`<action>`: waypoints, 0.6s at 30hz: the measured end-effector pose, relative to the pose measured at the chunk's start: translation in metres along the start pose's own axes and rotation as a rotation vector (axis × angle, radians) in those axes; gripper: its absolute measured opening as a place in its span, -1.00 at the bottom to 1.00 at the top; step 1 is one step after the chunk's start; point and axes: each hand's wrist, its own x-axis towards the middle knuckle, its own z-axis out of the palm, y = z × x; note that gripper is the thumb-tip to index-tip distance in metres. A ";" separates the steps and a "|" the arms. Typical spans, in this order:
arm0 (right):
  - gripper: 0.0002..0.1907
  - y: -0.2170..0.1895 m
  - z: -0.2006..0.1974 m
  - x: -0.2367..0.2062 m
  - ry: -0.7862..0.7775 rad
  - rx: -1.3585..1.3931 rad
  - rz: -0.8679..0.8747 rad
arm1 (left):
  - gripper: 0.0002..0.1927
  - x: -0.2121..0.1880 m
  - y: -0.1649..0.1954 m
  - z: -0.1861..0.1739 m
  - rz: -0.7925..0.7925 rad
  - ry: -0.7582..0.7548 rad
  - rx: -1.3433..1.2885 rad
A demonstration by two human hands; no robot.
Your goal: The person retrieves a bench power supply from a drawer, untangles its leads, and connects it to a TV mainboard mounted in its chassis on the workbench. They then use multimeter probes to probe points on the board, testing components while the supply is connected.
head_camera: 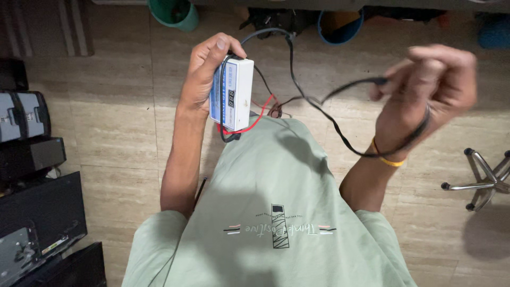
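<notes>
My left hand (204, 72) grips a white box-shaped device (232, 94) with a blue label and a small digital display, holding it upright in front of my green shirt. A black cable (313, 103) runs from the device's top across to my right hand (433, 82). That hand is blurred and closed on the cable's far end, with the cable looped under the wrist by a yellow band (388, 159). A thin red wire (261, 114) curls below the device.
Black equipment cases (32, 154) are stacked along the left on the tiled floor. A green bucket (175, 13) and a blue bucket (340, 26) stand at the top. A chair's metal wheeled base (481, 180) is at the right.
</notes>
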 end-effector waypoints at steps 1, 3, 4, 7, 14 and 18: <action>-0.65 -0.001 -0.002 -0.001 0.025 0.026 -0.003 | -0.59 0.000 -0.001 0.000 0.002 0.005 -0.002; -0.64 -0.002 -0.007 -0.002 0.061 0.035 0.002 | -0.60 0.000 -0.002 0.000 0.000 0.008 -0.040; -0.64 0.000 -0.007 -0.003 0.054 0.012 0.013 | -0.60 0.000 -0.003 -0.001 0.002 0.007 -0.058; -0.66 0.011 -0.006 -0.009 -0.009 -0.059 0.069 | -0.61 0.002 -0.003 0.000 0.050 0.029 -0.054; -0.79 0.050 -0.002 -0.037 -0.189 -0.173 0.378 | -0.63 -0.007 0.021 -0.003 0.228 0.288 -0.108; -0.86 0.080 -0.017 -0.054 -0.346 -0.494 0.455 | -0.59 -0.020 0.038 -0.024 0.419 0.314 -0.157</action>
